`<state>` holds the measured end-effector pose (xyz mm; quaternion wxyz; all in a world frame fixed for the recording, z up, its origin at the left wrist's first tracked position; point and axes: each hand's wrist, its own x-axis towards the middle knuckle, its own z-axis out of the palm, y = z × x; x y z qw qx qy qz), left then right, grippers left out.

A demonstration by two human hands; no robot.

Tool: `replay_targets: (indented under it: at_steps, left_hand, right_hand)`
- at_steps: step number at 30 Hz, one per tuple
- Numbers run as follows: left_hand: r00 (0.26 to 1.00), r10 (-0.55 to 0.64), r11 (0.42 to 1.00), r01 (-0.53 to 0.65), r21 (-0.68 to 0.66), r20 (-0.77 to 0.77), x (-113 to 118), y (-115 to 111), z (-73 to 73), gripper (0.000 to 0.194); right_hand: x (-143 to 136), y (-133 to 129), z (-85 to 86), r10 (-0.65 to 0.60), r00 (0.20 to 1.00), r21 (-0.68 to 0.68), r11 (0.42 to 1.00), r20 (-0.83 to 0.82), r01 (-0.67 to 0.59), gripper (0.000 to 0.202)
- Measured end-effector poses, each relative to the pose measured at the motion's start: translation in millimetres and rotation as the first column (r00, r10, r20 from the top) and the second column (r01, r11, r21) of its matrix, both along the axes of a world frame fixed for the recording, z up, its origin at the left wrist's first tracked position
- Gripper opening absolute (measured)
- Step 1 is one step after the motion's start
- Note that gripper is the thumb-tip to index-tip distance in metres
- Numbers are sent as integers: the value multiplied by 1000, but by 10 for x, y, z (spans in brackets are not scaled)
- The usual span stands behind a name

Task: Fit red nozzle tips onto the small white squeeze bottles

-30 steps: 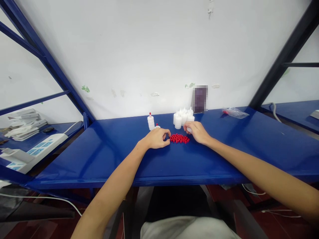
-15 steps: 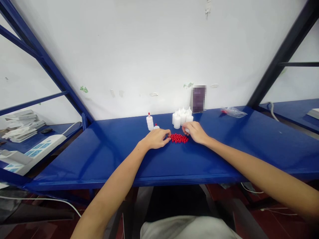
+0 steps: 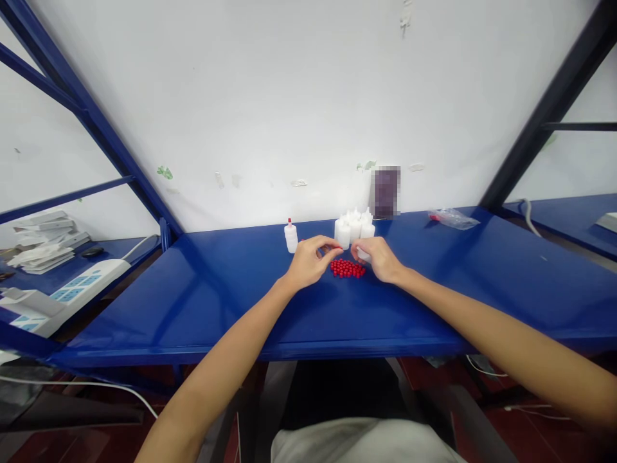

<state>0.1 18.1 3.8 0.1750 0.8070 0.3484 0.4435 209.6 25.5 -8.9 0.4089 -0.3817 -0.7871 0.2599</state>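
My left hand (image 3: 312,260) pinches a small red cap (image 3: 340,249) between thumb and fingertips, above the left end of a pile of red caps (image 3: 348,269). Just right of it, my right hand (image 3: 377,257) is closed around a white bottle (image 3: 363,254), mostly hidden by the fingers. Behind the hands stands a cluster of several white bottles (image 3: 343,234) with pointed tips and no red caps. To the left, a white bottle with a red cap (image 3: 291,236) stands upright on the blue table (image 3: 231,276).
A dark pixelated rectangle (image 3: 386,191) leans on the wall behind the bottles. At the back right lies a clear plastic bag (image 3: 453,218) with something red in it. Far left are a power strip (image 3: 77,296), white boxes (image 3: 45,241) and a black mouse (image 3: 92,252).
My left hand has risen from the cap pile and moved right toward my right hand, now with a red cap in its fingertips. It now hides the second capped bottle.
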Motion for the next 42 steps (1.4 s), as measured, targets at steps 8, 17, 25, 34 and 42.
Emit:
replay_targets:
  at_steps: [8,17,25,34,42]
  left_hand:
    - [995,-98,992,97,84,6,202,-102,-114,18]
    - [989,-141,987,137,84,35,233,-121,-126,15]
    - [934,355,934,-352,-66,38,-283,213,53,19]
    - [768,504,851,-521,73,-395,-506,297,-11,24]
    - [876,431,901,-401,167,-217,-394,240,-17,28]
  right_hand:
    - [-72,-109,81,46,983,129,989,177,-69,47]
    - [-115,-175,122,-18,979,153,988,205,-14,39]
    - [-8,-57,90,-202,963,93,978,175,188,39]
    - [24,-28,88,-210,960,60,977,187,203,32]
    - [43,11,17,-95,995,-3,995,33,95,29]
